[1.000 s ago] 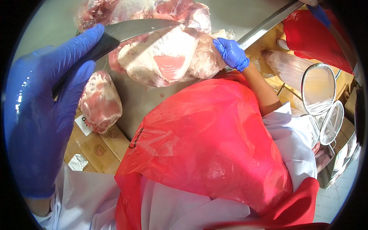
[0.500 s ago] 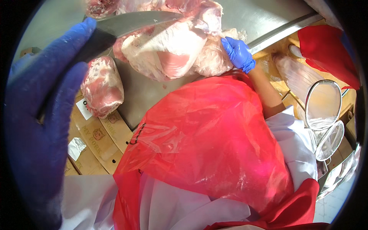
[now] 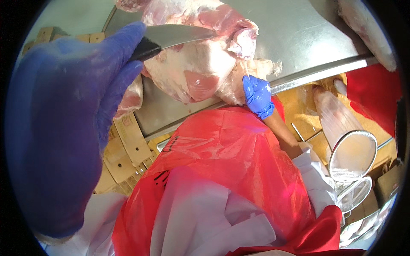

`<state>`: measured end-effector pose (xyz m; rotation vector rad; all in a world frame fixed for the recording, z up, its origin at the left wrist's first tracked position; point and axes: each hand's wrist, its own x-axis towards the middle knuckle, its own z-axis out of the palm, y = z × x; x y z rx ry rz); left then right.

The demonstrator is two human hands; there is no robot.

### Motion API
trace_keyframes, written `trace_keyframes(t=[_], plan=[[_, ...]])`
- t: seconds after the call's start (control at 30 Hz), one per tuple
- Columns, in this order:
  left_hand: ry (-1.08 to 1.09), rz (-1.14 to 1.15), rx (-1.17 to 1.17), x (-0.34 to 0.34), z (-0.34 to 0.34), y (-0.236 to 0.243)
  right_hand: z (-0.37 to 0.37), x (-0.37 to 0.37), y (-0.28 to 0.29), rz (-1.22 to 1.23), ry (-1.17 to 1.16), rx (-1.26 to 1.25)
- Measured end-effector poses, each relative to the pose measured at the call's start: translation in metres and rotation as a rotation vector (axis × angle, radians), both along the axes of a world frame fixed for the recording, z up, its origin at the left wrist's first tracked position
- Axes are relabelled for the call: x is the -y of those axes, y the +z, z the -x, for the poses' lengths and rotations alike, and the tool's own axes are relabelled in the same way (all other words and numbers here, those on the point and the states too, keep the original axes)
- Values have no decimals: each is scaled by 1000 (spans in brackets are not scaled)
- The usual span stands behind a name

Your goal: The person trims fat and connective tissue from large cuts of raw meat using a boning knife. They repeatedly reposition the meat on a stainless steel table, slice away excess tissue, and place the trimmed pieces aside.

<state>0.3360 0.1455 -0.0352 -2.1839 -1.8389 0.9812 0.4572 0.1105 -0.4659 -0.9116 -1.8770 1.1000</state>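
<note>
In the head view, our left hand (image 3: 70, 123) clamps its fingers round the knife (image 3: 183, 36), blocking part of a smaller meat piece (image 3: 132, 100). Our right hand (image 3: 258, 96) pinches the large meat cut (image 3: 200, 70) up-left of its fingers; cardboard boxes (image 3: 130, 138) lie below the left fingers, 1 hooped tube (image 3: 339, 117) right of the right.

Smooth metal knife blade (image 3: 185, 36), glossy plastic apron (image 3: 226, 141), shiny metal tabletop (image 3: 294, 45)

bright light pouring over the steel table (image 3: 299, 36), white glare flaring beside its metal edge (image 3: 333, 71), the left hand (image 3: 64, 128) looming dark, soft and blurred, the right hand (image 3: 258, 96) glowing crisper, shiny streaks glinting off the red apron (image 3: 239, 149), black fisheye corners ringing the view
</note>
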Motion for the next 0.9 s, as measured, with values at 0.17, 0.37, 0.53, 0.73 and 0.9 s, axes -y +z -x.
trace_keyframes(t=[0.17,0.37,0.53,0.73,0.9], plan=[[-85,-46,69,15,4,-9,-1,2,1,-172,30,-64],[62,-177,58,52,27,-39,-5,-5,2,-349,-49,-51],[164,-359,287,101,49,-75,-27,14,-4,-255,30,45],[185,-505,298,125,58,-121,-75,49,6,106,29,52],[257,-526,493,131,85,-148,-92,40,27,184,-85,72]])
